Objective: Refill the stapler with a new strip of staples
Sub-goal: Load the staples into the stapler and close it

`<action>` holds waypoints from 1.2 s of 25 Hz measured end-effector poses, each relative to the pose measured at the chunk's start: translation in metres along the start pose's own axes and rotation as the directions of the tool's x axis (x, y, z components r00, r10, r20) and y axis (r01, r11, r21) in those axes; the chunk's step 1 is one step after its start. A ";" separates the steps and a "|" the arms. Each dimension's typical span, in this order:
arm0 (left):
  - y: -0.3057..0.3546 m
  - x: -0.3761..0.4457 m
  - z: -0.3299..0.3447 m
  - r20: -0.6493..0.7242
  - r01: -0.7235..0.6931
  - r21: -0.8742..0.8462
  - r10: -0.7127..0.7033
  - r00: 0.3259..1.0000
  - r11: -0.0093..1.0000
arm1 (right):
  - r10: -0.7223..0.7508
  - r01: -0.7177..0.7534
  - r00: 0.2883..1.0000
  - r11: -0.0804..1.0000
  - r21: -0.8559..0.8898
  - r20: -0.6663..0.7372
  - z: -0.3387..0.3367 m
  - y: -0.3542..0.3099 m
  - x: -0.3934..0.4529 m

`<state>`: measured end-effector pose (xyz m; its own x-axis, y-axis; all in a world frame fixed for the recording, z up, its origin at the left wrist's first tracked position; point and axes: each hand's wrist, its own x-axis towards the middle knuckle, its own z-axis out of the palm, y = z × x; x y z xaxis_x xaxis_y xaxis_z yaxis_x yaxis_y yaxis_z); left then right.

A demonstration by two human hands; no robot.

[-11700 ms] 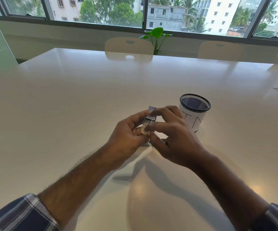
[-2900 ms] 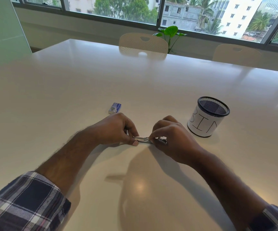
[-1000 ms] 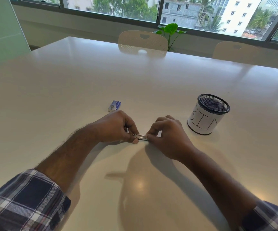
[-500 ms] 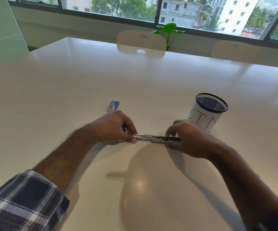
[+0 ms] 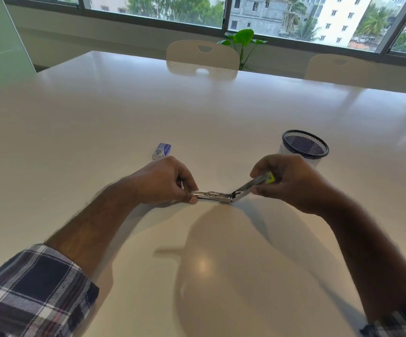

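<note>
Glossy white table [image 5: 104, 132] under a wide window, two pale chairs beyond. Near the middle, stapler [image 5: 223, 195] opened out: metal base flat on the surface, pinched at its left end by left hand [image 5: 165, 182]; lid tilted upward to the right (yellow-green tip showing), gripped by right hand [image 5: 291, 183]. Small blue staple box [image 5: 162, 150] just behind the left hand. Black mesh cup [image 5: 305, 145] behind the right.
</note>
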<state>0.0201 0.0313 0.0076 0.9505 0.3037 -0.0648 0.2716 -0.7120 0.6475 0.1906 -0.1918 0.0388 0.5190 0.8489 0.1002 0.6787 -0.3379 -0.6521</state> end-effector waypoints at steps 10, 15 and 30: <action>0.000 0.000 0.006 0.013 -0.069 0.067 0.068 0.998 0.995 | -0.109 0.131 0.991 0.903 0.410 -0.078 0.056 -0.018 0.007; 0.003 0.004 0.013 0.041 -0.110 0.138 0.106 0.994 0.984 | -0.278 0.278 0.960 0.960 0.007 -0.029 0.074 -0.015 0.009; 0.008 0.008 0.017 -0.190 -0.113 -0.075 0.097 0.977 0.991 | -0.213 0.201 0.973 0.971 -0.130 -0.089 0.065 -0.009 0.011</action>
<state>0.0324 0.0172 0.0000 0.9264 0.3482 0.1435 0.1508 -0.6923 0.7057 0.1565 -0.1532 -0.0029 0.4065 0.8620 0.3030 0.8307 -0.2105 -0.5154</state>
